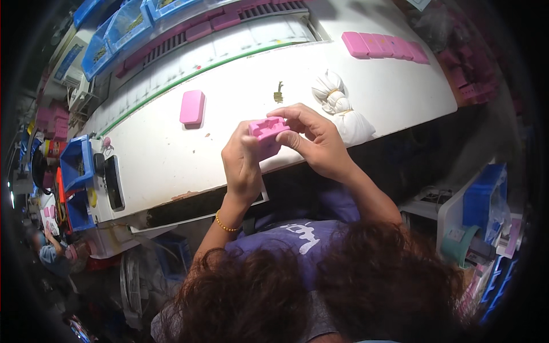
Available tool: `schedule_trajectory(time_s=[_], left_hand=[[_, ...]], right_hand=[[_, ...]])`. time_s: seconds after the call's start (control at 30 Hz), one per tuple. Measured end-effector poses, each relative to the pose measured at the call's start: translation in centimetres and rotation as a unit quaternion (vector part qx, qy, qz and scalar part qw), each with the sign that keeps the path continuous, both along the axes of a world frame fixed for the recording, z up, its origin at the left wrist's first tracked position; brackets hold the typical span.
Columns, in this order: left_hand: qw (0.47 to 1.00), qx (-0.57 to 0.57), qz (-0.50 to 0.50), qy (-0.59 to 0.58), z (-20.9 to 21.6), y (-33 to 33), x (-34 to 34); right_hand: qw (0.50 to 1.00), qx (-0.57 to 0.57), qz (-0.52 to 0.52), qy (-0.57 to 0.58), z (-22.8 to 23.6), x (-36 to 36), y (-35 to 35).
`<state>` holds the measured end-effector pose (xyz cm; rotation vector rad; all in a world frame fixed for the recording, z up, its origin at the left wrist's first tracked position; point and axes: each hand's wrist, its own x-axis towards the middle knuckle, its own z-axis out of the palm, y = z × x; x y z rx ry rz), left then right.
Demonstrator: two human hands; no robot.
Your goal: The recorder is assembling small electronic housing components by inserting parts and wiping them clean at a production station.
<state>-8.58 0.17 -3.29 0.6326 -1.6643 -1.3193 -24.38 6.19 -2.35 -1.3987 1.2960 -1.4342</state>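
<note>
Between my two hands, above the near edge of the white table, is a pink plastic casing with its hollow, ribbed side showing. My left hand grips its left end, the thumb a little blurred. At the other end, the thumb and fingers of my right hand pinch the casing. Just beyond lies a small pile of brass-coloured metal pieces. A closed pink casing rests on the table to the left. Right of my right hand sits a tied white cloth bundle.
Several pink casings stand in a row at the far right. A green-edged white strip runs along the table's back, with blue parts bins behind it. A black phone-like device is at the left end. Another person works far left.
</note>
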Motion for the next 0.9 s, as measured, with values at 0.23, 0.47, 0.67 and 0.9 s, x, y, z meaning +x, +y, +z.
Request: schedule_trajectory(time_s=[0.23, 0.47, 0.67, 0.9], left_hand=[[0.999, 0.001, -0.035, 0.027, 0.2, 0.3, 0.4], [1.0, 0.03, -0.008, 0.004, 0.0, 0.2, 0.6], [0.924, -0.105, 0.144, -0.338, -0.6, -3.6, 3.3], [0.877, -0.161, 0.147, -0.429, -0.7, -2.9, 4.7]], right_hand=[[0.995, 0.026, 0.05, -0.082, -0.1, -0.8, 1.1], [0.99, 0.028, 0.035, -0.137, 0.1, -1.0, 0.6], [0.91, -0.027, -0.097, 0.403, 0.8, -6.8, -4.4], [0.868, 0.057, 0.038, 0.492, -0.7, -8.0, -9.2]])
